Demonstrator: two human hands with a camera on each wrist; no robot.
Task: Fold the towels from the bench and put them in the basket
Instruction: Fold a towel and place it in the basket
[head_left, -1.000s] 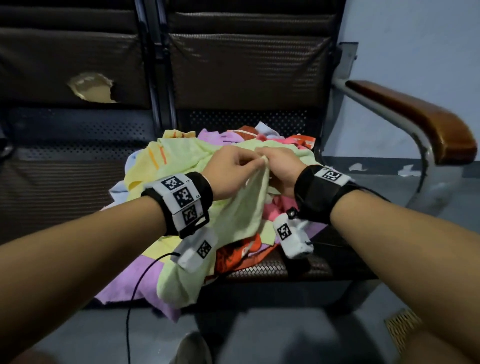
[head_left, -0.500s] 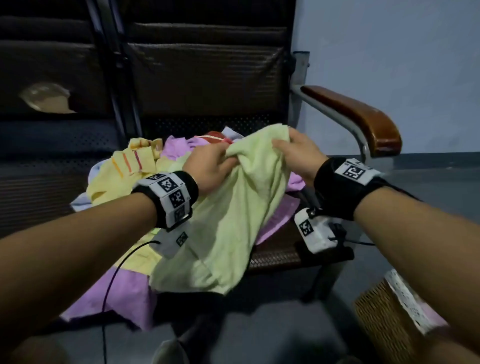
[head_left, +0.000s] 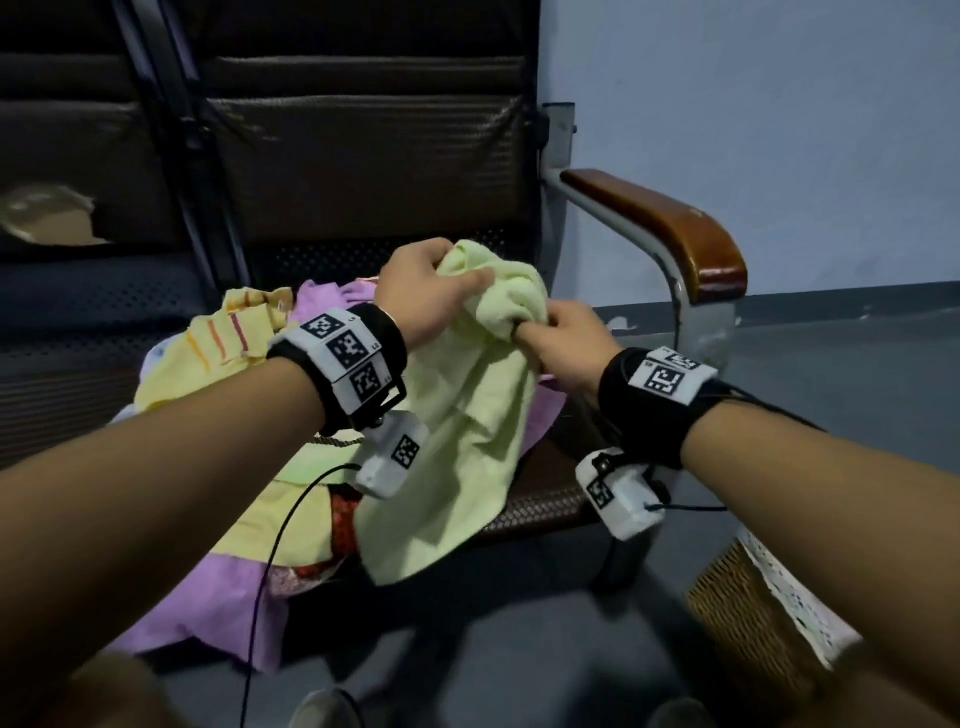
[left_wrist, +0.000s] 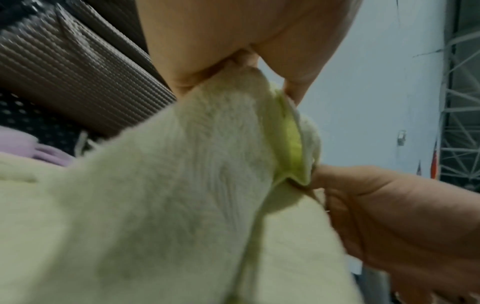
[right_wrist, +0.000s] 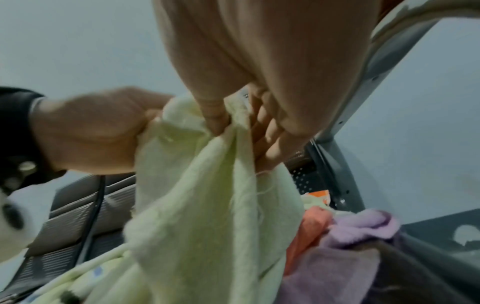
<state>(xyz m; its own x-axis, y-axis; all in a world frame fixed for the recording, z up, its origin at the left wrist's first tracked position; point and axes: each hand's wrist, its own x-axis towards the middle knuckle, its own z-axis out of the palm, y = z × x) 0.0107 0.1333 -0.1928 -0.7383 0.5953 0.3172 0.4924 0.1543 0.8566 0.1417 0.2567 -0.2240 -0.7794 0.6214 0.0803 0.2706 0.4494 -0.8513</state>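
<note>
A pale green towel (head_left: 467, 431) hangs lifted above the bench, bunched at its top. My left hand (head_left: 426, 291) grips the bunched top edge, and my right hand (head_left: 561, 345) pinches the cloth just below and to the right. In the left wrist view the green towel (left_wrist: 161, 205) fills the frame under my left hand (left_wrist: 233, 59), with the right hand (left_wrist: 389, 216) beside it. In the right wrist view my right hand (right_wrist: 233, 121) pinches a fold of the towel (right_wrist: 202, 205). A wicker basket (head_left: 748, 618) with a white lace liner stands on the floor at the lower right.
A heap of towels lies on the bench seat (head_left: 540, 499): yellow with stripes (head_left: 218, 353), purple (head_left: 218, 597), and orange-red (head_left: 343, 519). A wooden armrest (head_left: 670, 228) on a metal frame rises at the right. A black cable (head_left: 270, 571) hangs from my left wrist. Grey floor lies below.
Both hands have lifted the green towel off the heap and gathered its top edge closer together. The view has swung right, bringing the basket into sight.
</note>
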